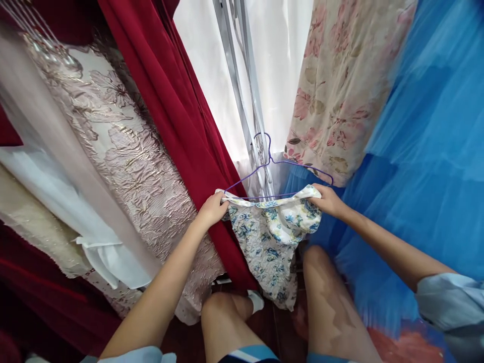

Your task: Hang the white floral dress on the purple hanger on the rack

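Head cam: floral garment (273, 237) approx 5 o'clock of ctr, L hand (212, 209) pinching its top edge at 10, R hand (328, 201) ditto at 2, purple hanger (270, 160) at 12; prob. fitting step, next needs even tension.

At the left hang a pale pink garment (132, 143) with raised, shiny flower shapes, a long dark red cloth (166, 101) slanting down on its right side, and, farther left, a white cloth (102, 254) with a knot-like gathering low down and a beige cloth (34, 222), with deep red folds (41, 285) at the near left. At the far middle, slim metal poles (231, 70) stand in front of white drapery (283, 55), while right of them hangs a cream cloth (336, 96) with pink flowers. Layered blue tulle (434, 126) fills the right side, coral-red fabric (410, 345) shows at its near edge, and dark floor (280, 327) shows near the middle.
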Motion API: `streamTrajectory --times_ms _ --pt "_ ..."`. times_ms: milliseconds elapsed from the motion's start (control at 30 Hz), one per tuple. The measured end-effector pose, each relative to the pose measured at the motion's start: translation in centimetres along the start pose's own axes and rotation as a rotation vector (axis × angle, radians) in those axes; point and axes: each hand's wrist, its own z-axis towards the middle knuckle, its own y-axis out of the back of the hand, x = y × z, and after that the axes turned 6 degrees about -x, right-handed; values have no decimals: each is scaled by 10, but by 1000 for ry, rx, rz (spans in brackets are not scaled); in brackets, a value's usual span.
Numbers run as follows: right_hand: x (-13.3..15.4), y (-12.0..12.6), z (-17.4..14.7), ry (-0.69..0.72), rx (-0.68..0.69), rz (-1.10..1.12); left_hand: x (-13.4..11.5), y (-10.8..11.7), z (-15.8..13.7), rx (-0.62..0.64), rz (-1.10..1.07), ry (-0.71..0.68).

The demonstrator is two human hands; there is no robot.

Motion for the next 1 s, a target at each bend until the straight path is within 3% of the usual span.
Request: streamTrajectory --times_ms 200,333,500,567,733,867,1000 --pt "16 0 -11 25 39 -12 9 -1 10 2 31 -6" --pt "21 -5 -11 -72 4 -62 16 1 14 37 84 22" --pt "24 -9 -15 -73 7 -142 16 8 14 25 144 9" --pt "24 -10 -17 -92 -12 -186 8 12 9 3 176 -65" --pt "28 -21 -24 -183 -38 -219 -36 3 5 -2 277 -493" --pt "35 -30 -33 -175 2 -168 -66 -19 15 -49 261 -501" --pt "32 -13 -46 64 -118 -136 -65 -25 14 -137 207 -465"
